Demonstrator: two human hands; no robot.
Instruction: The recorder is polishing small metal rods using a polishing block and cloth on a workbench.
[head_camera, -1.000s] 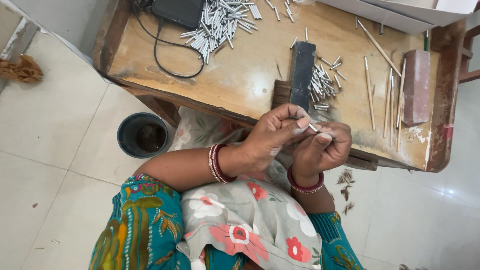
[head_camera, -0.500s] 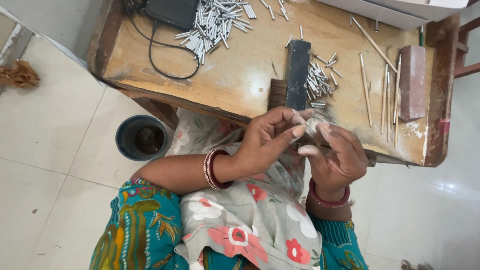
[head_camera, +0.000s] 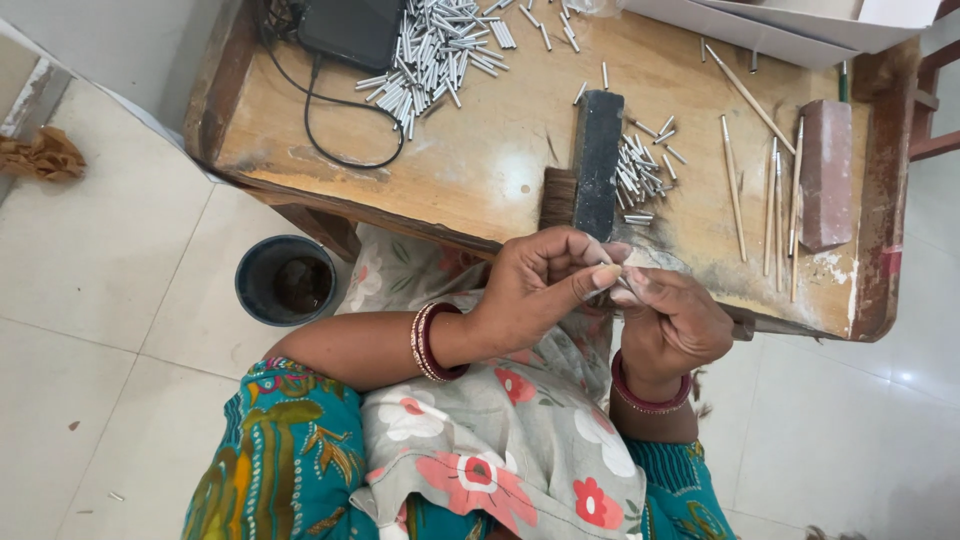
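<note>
Small metal tube (head_camera: 612, 283), pinched between left hand (head_camera: 545, 285), right hand (head_camera: 675, 325)

My left hand (head_camera: 545, 285) and my right hand (head_camera: 680, 325) meet fingertip to fingertip just below the near edge of the low wooden table (head_camera: 480, 170), pinching something small that I cannot make out. Right above them lies a black block (head_camera: 598, 160) with a little pile of short metal pins (head_camera: 640, 175) beside it. A bigger heap of pins (head_camera: 440, 50) sits by the black box (head_camera: 350, 30). Thin sticks (head_camera: 775, 200) lie near the reddish block (head_camera: 826, 170). A dark pot (head_camera: 286, 280) stands on the floor.
</note>
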